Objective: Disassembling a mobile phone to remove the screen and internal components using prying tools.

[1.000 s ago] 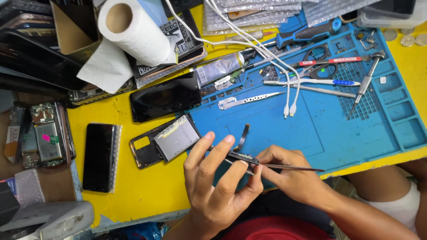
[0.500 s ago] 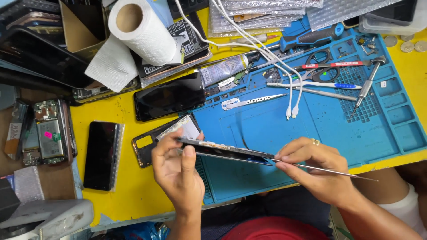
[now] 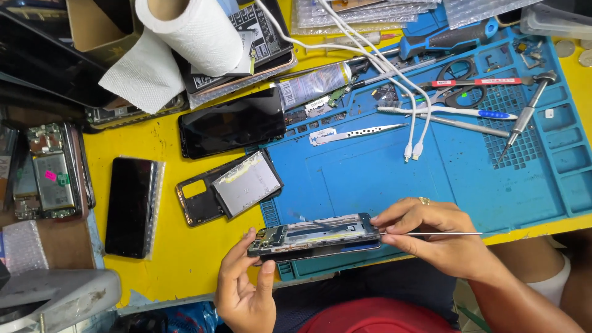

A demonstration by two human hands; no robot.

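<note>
The opened phone frame has dropped lower since half a second ago, now level over the near edge of the blue repair mat. The left hand pinches its left end from below, fingers curled closed around it. The right hand grips its right end and thin metal tweezers. Bare mat lies open just beyond, toward the white cable plugs.

Phone repair bench, I'd say.
I see a blue repair mat, screwdrivers, tweezers and opened phones on a yellow table.
</note>
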